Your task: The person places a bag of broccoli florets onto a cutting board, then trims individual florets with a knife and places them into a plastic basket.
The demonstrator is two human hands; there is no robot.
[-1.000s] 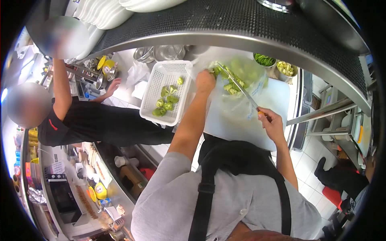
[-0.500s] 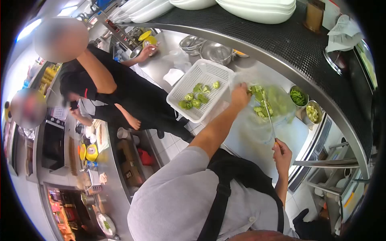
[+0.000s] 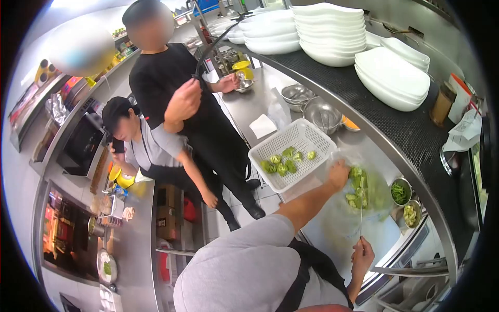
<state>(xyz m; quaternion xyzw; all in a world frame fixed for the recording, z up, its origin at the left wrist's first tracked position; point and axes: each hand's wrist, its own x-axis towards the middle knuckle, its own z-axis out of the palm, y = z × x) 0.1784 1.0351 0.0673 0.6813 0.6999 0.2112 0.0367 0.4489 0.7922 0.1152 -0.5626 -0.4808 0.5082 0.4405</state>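
Note:
My left hand [image 3: 339,175] is closed at the near-left edge of a clear plastic bag [image 3: 378,182], its fingertips partly hidden. Green broccoli [image 3: 357,179] lies in or on the bag; the thin film makes it hard to tell which. In my right hand [image 3: 363,256] is the handle of a knife [image 3: 361,216], its narrow blade reaching over the broccoli. Beneath the bag lies a pale cutting board [image 3: 382,236]. Left of the bag, a white perforated basket [image 3: 314,139] holds several broccoli florets [image 3: 283,169].
Metal bowls [image 3: 322,114] stand behind the basket. Bowls of chopped greens [image 3: 400,192] and pale pieces [image 3: 410,214] sit right of the board. Overhead runs a black shelf [image 3: 358,83] with stacked white dishes [image 3: 332,34]. Two people [image 3: 179,104] stand at the left.
My view has tilted up and swung left, so the counter sits lower and farther right. Both hands keep about the same places beside the bag. A co-worker's raised hand has come down.

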